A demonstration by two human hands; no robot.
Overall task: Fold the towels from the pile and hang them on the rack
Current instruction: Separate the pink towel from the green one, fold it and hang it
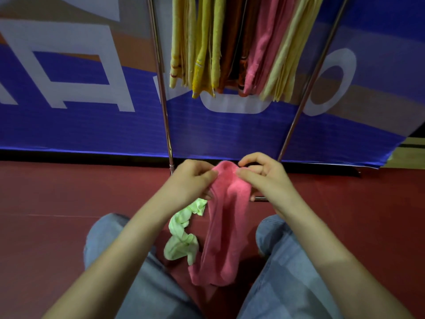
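A pink towel hangs down between my knees, bunched lengthwise. My left hand pinches its top edge on the left, and my right hand pinches the same edge on the right, close together. A crumpled light green towel lies on the red floor just left of the pink one. Straight ahead stands the metal rack, with several folded towels in yellow, orange, pink and cream hanging from its top.
A blue, white and orange banner stands behind the rack. The floor is dark red. My legs in blue jeans flank the towels. A rack foot bar shows below my right hand.
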